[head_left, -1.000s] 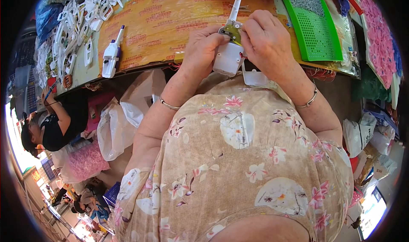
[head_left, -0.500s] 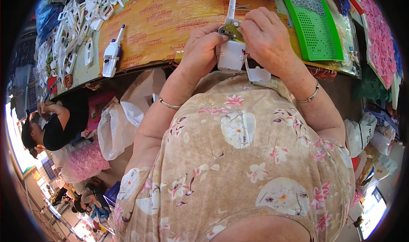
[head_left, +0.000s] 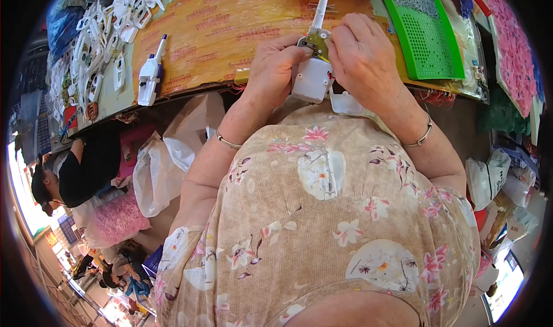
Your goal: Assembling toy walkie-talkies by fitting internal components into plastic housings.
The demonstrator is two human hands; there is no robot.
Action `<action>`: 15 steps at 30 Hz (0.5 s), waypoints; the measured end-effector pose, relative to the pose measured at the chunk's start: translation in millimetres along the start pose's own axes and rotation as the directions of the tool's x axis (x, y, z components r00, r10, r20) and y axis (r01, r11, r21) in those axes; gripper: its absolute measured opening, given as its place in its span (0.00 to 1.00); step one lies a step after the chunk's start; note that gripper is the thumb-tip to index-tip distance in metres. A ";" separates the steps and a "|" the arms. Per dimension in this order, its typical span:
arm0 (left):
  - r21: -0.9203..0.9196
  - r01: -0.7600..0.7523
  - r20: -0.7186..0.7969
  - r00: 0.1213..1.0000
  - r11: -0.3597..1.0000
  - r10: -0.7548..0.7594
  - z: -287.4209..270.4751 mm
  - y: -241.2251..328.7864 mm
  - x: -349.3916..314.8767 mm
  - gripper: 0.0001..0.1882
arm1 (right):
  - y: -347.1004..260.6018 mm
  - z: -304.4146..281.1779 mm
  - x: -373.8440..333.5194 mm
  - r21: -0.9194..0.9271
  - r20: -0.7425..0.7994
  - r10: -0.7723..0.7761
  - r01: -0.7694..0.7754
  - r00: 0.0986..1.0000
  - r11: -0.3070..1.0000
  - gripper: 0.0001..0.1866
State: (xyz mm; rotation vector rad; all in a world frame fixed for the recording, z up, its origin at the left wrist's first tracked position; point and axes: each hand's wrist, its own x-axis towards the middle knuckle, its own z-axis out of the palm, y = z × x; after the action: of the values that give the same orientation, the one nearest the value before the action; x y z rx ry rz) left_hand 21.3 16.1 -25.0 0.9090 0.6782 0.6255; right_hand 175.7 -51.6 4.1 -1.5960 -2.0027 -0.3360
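Observation:
Between my hands, at the table's front edge, is a white plastic housing [head_left: 311,80] with a long narrow tip pointing away from me. A yellowish circuit board [head_left: 316,44] shows in its opened middle. My left hand [head_left: 277,62] is closed on the housing's left side, thumb near the board. My right hand [head_left: 360,53] is curled at the board's right edge, its fingertips mostly hidden; whatever they pinch cannot be made out. A white cover piece [head_left: 345,103] hangs below my right hand, close to my clothing.
A white and purple device [head_left: 150,76] lies on the orange-covered table [head_left: 201,33]. Many white plastic shells [head_left: 95,56] are piled at far left. To the right stands a green perforated tray [head_left: 429,45] with small metal parts. Another person [head_left: 86,171] sits at left.
The housing has tilted slightly, its tip moving to the right. My right hand's fingers have drawn in closer around the board's right edge. The person at left has shifted.

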 end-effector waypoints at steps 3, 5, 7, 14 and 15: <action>0.005 0.011 0.003 1.000 1.000 -0.011 -0.9 -1.7 0.2 0.10 | 0.5 1.0 -1.9 -0.009 -0.008 -0.002 0.002 1.000 1.000 0.07; 0.019 0.007 0.017 1.000 1.000 -0.007 -1.5 -0.3 -0.1 0.11 | 2.0 1.4 -1.8 0.010 -0.013 -0.003 0.003 1.000 1.000 0.07; -0.074 0.076 0.045 0.996 0.994 -0.073 0.2 5.0 -2.3 0.14 | 4.9 2.8 -1.5 0.029 -0.016 -0.005 0.006 1.000 1.000 0.07; -0.183 0.121 0.085 0.991 0.976 -0.107 -9.4 5.8 0.2 0.21 | 7.9 5.7 0.0 0.054 -0.034 -0.035 0.037 0.999 0.998 0.08; -0.184 0.108 0.099 0.991 0.977 -0.091 -10.5 6.5 0.2 0.19 | 8.1 6.3 0.1 0.060 -0.038 -0.035 0.037 0.999 0.998 0.08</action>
State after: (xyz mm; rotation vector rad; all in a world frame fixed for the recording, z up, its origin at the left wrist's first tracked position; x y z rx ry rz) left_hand 12.3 24.4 -24.1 0.7175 0.5695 0.5459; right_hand 181.8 -46.1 -2.1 -1.5076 -1.9975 -0.3134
